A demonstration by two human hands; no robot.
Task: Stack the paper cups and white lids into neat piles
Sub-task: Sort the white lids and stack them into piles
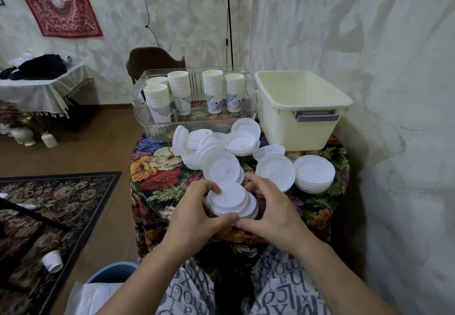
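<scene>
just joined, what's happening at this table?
A person is gathering white lids: the left hand and right hand cup a small stack of lids at the table's near edge. Two neat lid piles sit to the right; a loose lid heap remains. Cup stacks stand in the clear bin.

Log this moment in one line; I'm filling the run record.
left hand + right hand: grip lid pile | loose lids: unsorted | cup stacks: in clear tray
</scene>
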